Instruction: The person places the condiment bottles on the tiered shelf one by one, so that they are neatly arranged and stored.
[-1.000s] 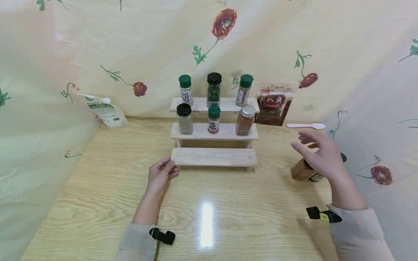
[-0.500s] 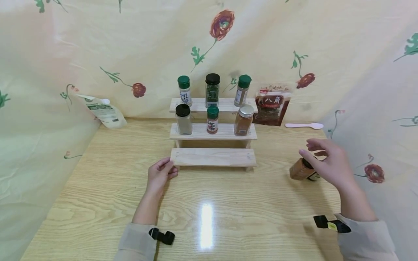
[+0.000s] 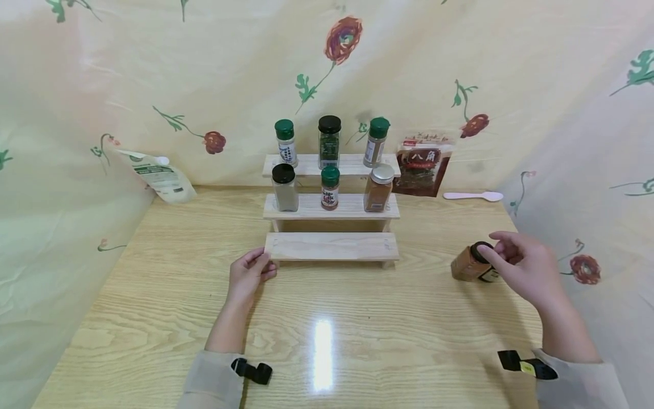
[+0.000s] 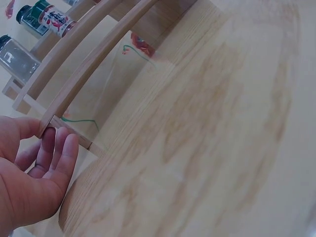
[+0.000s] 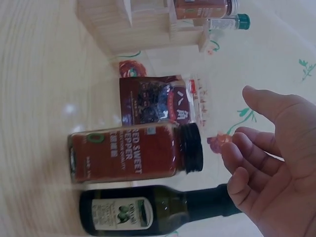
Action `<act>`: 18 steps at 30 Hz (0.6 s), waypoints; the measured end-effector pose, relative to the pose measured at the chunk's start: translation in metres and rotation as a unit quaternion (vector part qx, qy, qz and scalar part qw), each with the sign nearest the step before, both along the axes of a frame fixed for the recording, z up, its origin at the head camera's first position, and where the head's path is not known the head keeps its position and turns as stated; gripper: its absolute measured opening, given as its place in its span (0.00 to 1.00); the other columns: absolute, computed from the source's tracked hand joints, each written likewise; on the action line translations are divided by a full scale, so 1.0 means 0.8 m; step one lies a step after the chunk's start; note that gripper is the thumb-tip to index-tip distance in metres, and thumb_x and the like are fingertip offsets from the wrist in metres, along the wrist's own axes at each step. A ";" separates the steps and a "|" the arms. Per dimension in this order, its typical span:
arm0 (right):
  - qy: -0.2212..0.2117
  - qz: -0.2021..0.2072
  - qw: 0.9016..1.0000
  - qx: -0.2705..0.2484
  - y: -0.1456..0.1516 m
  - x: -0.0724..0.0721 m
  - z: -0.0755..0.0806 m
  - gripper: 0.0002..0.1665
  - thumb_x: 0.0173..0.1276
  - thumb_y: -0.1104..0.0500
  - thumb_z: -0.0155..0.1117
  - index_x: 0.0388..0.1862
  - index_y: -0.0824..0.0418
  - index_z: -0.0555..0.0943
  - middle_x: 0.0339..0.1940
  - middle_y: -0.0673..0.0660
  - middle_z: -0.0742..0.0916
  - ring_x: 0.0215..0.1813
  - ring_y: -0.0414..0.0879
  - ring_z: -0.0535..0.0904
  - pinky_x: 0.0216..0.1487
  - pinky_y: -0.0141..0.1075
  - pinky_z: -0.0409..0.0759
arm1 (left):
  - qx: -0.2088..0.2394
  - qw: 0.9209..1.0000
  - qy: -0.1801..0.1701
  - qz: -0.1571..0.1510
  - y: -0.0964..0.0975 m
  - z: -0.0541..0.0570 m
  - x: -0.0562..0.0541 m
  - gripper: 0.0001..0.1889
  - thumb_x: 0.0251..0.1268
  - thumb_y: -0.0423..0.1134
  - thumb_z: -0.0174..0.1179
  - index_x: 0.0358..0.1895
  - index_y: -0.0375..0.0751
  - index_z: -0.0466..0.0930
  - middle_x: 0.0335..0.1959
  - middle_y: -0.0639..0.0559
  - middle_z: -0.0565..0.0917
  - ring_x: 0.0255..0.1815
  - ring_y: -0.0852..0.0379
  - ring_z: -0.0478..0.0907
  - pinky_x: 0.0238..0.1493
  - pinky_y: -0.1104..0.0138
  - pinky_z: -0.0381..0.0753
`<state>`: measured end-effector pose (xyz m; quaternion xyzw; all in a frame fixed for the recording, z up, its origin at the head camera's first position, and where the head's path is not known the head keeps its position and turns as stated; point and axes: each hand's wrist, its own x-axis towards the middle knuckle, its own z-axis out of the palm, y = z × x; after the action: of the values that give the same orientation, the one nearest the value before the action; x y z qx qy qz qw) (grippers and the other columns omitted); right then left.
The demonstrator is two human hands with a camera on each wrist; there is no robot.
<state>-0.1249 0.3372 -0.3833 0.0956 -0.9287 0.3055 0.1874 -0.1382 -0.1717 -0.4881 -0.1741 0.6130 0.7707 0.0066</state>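
Observation:
My left hand (image 3: 247,278) pinches the left front corner of a three-tier wooden spice rack (image 3: 332,246), thumb on top and fingers underneath in the left wrist view. On the right, my right hand (image 3: 531,272) hovers by the black cap of a square jar of red sweet pepper powder (image 3: 464,265). The right wrist view shows that jar upright, with a gap between its cap and the loosely curved fingers (image 5: 252,148). Beside the jar stands a dark olive oil bottle (image 5: 123,215), mostly hidden behind the hand in the head view.
Several spice jars stand on the rack's upper two tiers, among them a silver-capped jar (image 3: 378,190). A star anise packet (image 3: 421,170) leans behind the rack's right end, near a pale spoon (image 3: 472,196). A white pouch (image 3: 160,179) leans at the back left.
My right hand has moved right and toward me, then lowered to the red sweet pepper jar's cap. My left hand keeps its place on the rack.

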 end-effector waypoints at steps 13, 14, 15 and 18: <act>-0.046 -0.032 0.997 0.054 0.007 0.008 -0.022 0.27 0.69 0.53 0.72 0.55 0.74 0.80 0.25 0.53 0.83 0.22 0.33 0.72 0.18 0.25 0.70 | 0.000 1.000 -0.007 0.007 0.001 -0.001 0.000 0.19 0.75 0.28 0.56 0.64 0.23 0.73 0.34 0.51 0.84 0.33 0.59 0.84 0.43 0.66 0.92; -0.051 -0.033 0.996 0.060 0.007 0.008 -0.023 0.28 0.69 0.52 0.72 0.55 0.74 0.80 0.24 0.52 0.83 0.22 0.34 0.72 0.18 0.27 0.70 | 0.001 1.000 -0.007 0.007 0.001 -0.001 0.000 0.19 0.75 0.28 0.56 0.64 0.23 0.73 0.34 0.51 0.84 0.33 0.59 0.84 0.43 0.66 0.92; -0.058 -0.034 0.996 0.066 0.007 0.008 -0.024 0.29 0.70 0.51 0.71 0.56 0.74 0.79 0.24 0.52 0.83 0.21 0.34 0.71 0.18 0.28 0.69 | 0.002 1.000 -0.007 0.009 0.002 -0.001 0.000 0.19 0.75 0.28 0.56 0.64 0.23 0.73 0.34 0.51 0.84 0.32 0.59 0.84 0.43 0.66 0.92; -0.066 -0.032 0.995 0.070 0.007 0.008 -0.026 0.29 0.70 0.51 0.71 0.56 0.75 0.78 0.24 0.53 0.82 0.20 0.36 0.69 0.17 0.30 0.68 | 0.003 1.000 -0.004 0.009 0.002 -0.002 -0.001 0.19 0.75 0.28 0.56 0.64 0.22 0.73 0.33 0.51 0.84 0.32 0.59 0.84 0.43 0.66 0.92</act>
<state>-0.1183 0.3430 -0.4039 0.0587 -0.9607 0.2389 0.1282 -0.1387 -0.1700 -0.4894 -0.1825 0.6094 0.7716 0.0026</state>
